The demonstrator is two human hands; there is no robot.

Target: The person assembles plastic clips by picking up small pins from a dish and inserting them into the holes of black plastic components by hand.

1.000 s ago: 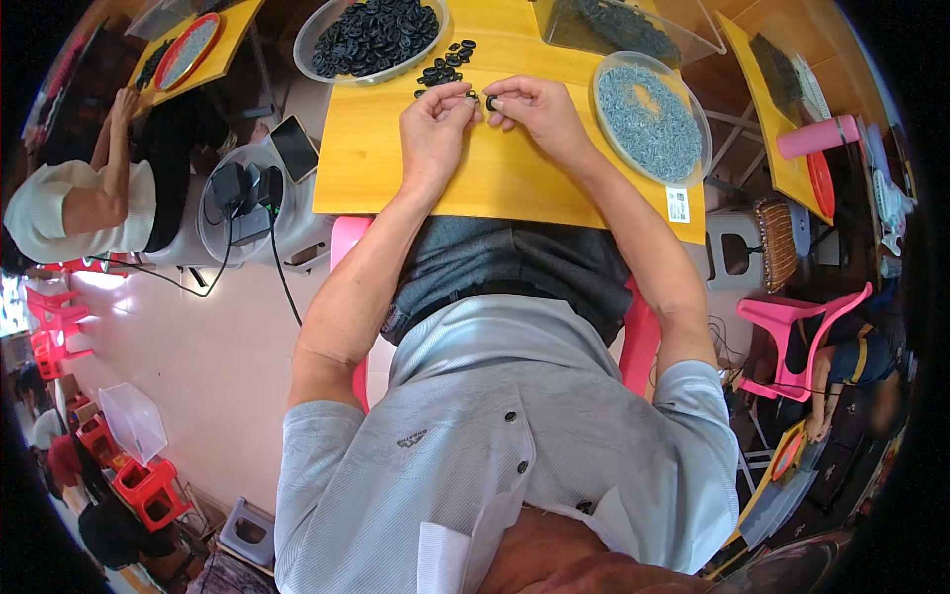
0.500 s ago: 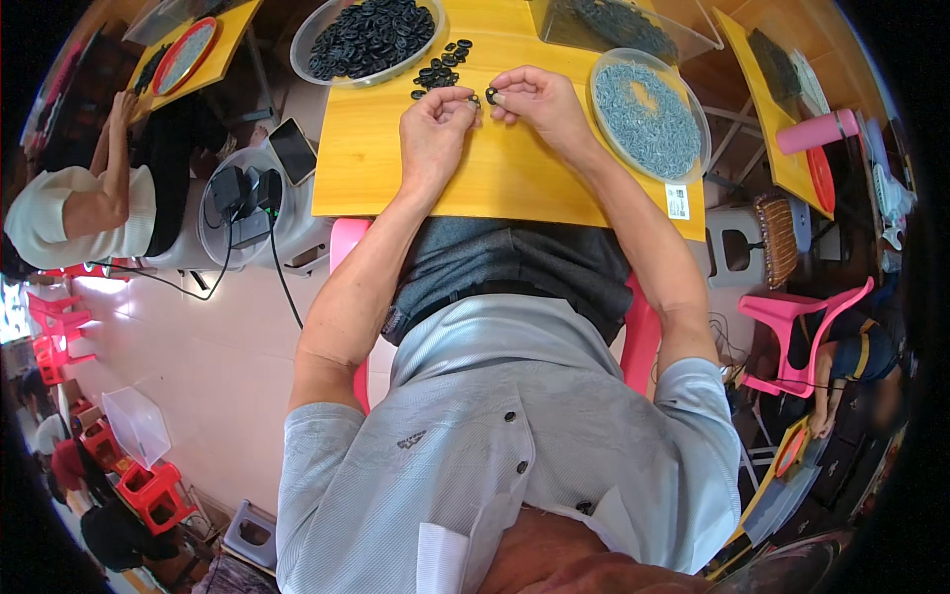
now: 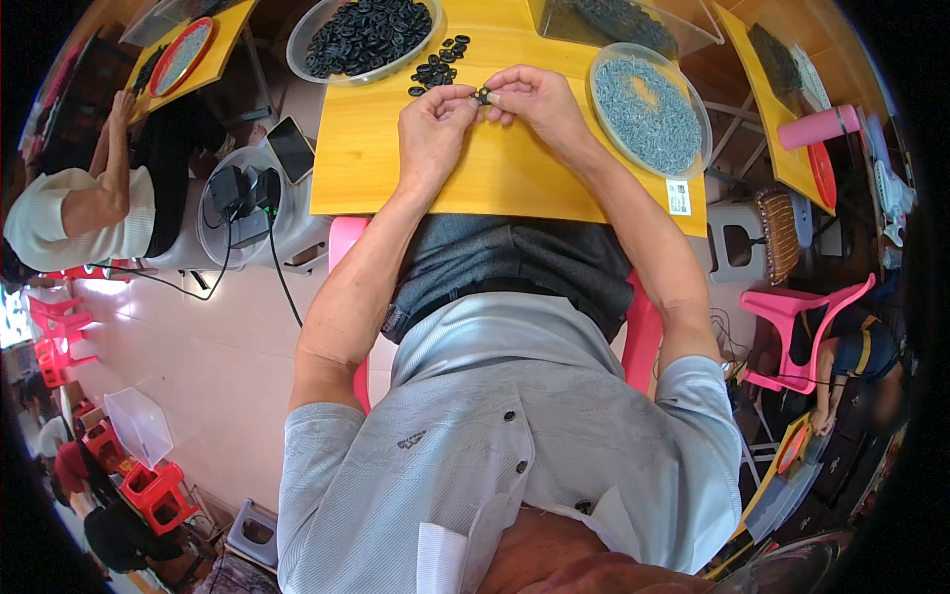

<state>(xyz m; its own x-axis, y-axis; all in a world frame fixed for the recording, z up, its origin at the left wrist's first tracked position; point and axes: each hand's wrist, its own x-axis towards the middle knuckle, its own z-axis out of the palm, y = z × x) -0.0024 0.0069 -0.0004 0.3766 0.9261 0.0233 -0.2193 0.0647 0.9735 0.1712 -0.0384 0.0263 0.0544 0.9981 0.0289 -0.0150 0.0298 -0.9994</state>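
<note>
Above the yellow table (image 3: 396,168), my two hands meet fingertip to fingertip. My right hand (image 3: 536,102) pinches a small black oval piece (image 3: 484,96) between thumb and forefinger. The fingers of my left hand (image 3: 435,127) are pinched against the other side of it; whatever they hold is too small and covered to name. Just beyond my left hand lies a loose group of black oval pieces (image 3: 433,75). A round clear tub (image 3: 432,40) heaped with similar black pieces stands at the far left. To the right is a round tray (image 3: 705,148) of small silvery screws.
A clear bin (image 3: 683,35) of dark parts stands at the far right. On my left, a stool beside the table bears a phone (image 3: 291,150) and black power adapters (image 3: 230,188) with cables. Another person (image 3: 94,203) sits at a neighbouring table.
My hands have come together, closing the small gap between their fingertips. The black piece in my right hand now touches my left fingertips. The things on the table stay put.
</note>
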